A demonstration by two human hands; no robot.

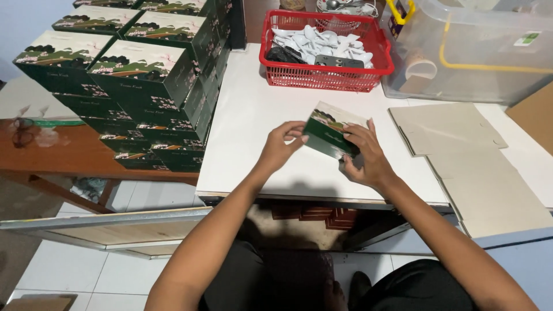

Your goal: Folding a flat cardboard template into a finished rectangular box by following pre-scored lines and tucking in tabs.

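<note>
A small dark green printed carton (328, 131) with a pale landscape picture on its top is held just above the white table (247, 115), tilted. My left hand (280, 145) pinches its left end with fingertips. My right hand (364, 154) grips its right side, fingers wrapped over the top edge and lower corner. Both forearms reach in from the bottom of the view.
Several matching green boxes (144, 86) stand stacked at the left. A red basket (327, 50) of white plastic pieces sits at the back. A clear plastic bin (478, 52) stands at back right. Flat grey cardboard sheets (472, 167) lie at the right.
</note>
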